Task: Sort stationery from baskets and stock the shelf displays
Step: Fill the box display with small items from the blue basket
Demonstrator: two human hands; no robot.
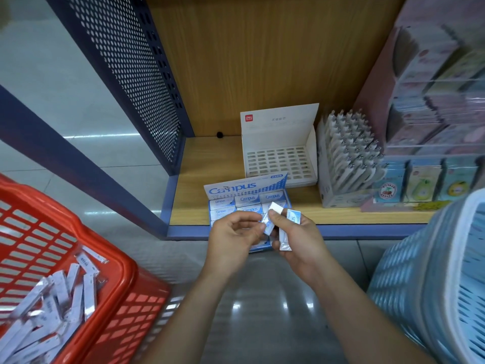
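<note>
mid stocking step: left hand (235, 236) and right hand (298, 241) each pinch campus erasers (291, 218), held just at 6 o'clock of the open campus box (246, 191) on the shelf (199, 177); next move likely needs one eraser squared to the rows and seated flat.

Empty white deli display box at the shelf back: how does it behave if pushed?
The white display box looks very light: its slotted tray holds nothing, so it should slide easily on the wooden shelf. It seems thin card, so a firm grip may dent it. A push high on the tall rear flap might tip it.
</note>
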